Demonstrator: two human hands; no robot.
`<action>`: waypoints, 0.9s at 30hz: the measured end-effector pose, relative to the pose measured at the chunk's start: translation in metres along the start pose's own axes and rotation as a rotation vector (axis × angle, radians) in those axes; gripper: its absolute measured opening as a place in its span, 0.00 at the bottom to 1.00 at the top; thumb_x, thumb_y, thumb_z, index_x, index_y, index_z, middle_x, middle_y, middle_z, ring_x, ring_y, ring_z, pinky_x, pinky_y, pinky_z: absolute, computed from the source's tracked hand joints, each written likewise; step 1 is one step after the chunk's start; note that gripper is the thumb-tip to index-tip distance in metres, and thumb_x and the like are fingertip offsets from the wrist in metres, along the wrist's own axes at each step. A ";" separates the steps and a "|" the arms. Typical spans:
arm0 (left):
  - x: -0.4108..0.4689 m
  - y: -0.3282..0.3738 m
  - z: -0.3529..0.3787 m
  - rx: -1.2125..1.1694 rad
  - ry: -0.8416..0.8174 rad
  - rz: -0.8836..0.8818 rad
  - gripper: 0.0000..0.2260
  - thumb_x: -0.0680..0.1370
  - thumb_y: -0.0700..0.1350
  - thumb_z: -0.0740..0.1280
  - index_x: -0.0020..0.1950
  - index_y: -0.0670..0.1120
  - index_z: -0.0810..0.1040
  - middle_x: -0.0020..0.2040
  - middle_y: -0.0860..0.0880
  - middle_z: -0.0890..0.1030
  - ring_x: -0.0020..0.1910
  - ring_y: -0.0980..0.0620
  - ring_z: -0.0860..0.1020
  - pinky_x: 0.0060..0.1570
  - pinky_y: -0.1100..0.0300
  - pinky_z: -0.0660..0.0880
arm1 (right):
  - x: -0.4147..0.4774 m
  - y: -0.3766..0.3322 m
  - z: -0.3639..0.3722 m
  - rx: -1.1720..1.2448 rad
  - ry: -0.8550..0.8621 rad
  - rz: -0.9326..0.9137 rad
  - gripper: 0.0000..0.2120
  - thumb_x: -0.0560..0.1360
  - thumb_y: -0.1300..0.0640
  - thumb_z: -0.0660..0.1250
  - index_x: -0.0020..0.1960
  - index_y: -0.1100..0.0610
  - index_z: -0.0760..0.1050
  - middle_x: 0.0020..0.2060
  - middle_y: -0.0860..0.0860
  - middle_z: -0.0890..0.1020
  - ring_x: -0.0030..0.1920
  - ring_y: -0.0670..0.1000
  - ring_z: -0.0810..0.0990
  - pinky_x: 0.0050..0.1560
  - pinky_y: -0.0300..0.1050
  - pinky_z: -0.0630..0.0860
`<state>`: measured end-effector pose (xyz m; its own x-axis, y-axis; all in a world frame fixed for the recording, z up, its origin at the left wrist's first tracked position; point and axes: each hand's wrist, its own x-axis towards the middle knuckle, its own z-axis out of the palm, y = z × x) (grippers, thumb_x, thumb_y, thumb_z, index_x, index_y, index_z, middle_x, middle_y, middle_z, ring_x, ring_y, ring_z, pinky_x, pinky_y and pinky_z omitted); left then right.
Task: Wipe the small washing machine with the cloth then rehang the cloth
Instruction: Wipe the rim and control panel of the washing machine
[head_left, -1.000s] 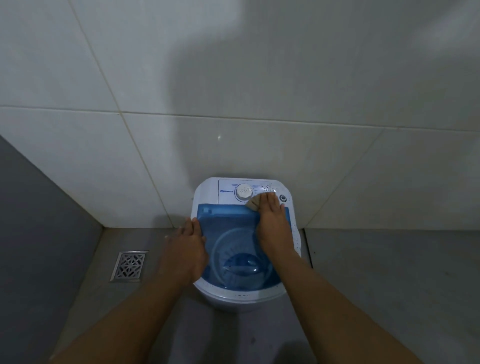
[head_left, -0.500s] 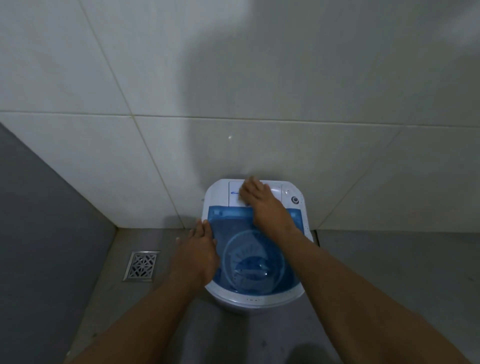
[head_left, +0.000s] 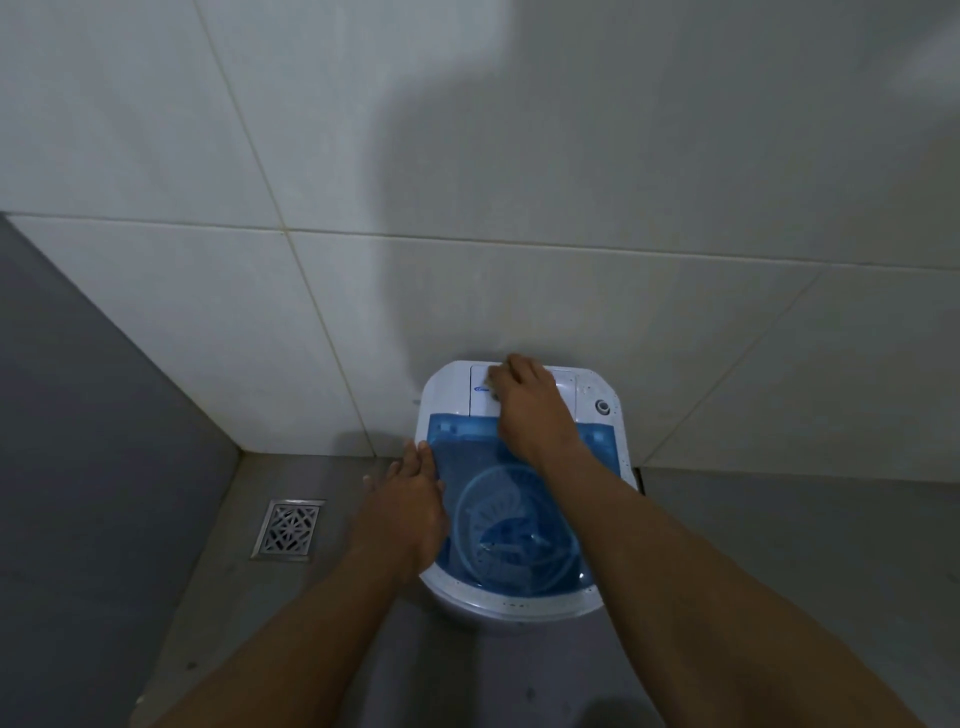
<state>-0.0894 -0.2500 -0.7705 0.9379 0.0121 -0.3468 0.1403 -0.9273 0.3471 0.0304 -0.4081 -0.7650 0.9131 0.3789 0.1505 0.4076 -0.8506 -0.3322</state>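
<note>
Tiled wall (head_left: 519, 156) behind, grey floor (head_left: 779, 571). One floor drain (head_left: 291, 530) at left. One small washing machine (head_left: 519, 605) against wall, blue see-through lid (head_left: 498, 519) shut. Two hands: left hand (head_left: 408, 514) flat, fingers together, on machine's left edge; right hand (head_left: 530, 410) pressing one cloth (head_left: 492, 375) on white control panel (head_left: 480, 400), cloth mostly hidden.

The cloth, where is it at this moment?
In the head view, the cloth is under the right hand, pressed on the white control panel at the back of the washing machine, near the tiled wall.
</note>
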 end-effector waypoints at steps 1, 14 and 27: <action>-0.001 0.001 0.000 -0.003 -0.002 -0.007 0.28 0.82 0.51 0.49 0.79 0.43 0.44 0.80 0.45 0.49 0.77 0.43 0.56 0.73 0.37 0.54 | -0.003 0.000 -0.002 -0.024 -0.008 -0.028 0.28 0.64 0.71 0.66 0.64 0.61 0.72 0.61 0.59 0.73 0.63 0.61 0.69 0.65 0.55 0.68; 0.005 -0.004 0.003 -0.002 0.026 0.003 0.27 0.82 0.50 0.49 0.79 0.42 0.46 0.79 0.45 0.53 0.75 0.42 0.61 0.71 0.38 0.59 | -0.005 0.001 -0.015 0.094 0.026 0.116 0.23 0.67 0.74 0.59 0.61 0.63 0.72 0.61 0.59 0.73 0.64 0.59 0.67 0.64 0.56 0.67; 0.000 -0.001 -0.003 -0.008 -0.007 -0.035 0.27 0.83 0.50 0.49 0.79 0.43 0.44 0.80 0.46 0.49 0.76 0.42 0.57 0.73 0.36 0.53 | -0.061 0.011 -0.017 0.028 -0.145 -0.159 0.37 0.69 0.72 0.68 0.75 0.57 0.61 0.75 0.56 0.63 0.74 0.56 0.62 0.75 0.50 0.56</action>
<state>-0.0883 -0.2484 -0.7686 0.9300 0.0422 -0.3651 0.1761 -0.9232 0.3417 -0.0202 -0.4470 -0.7618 0.8273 0.5576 0.0677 0.5445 -0.7664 -0.3408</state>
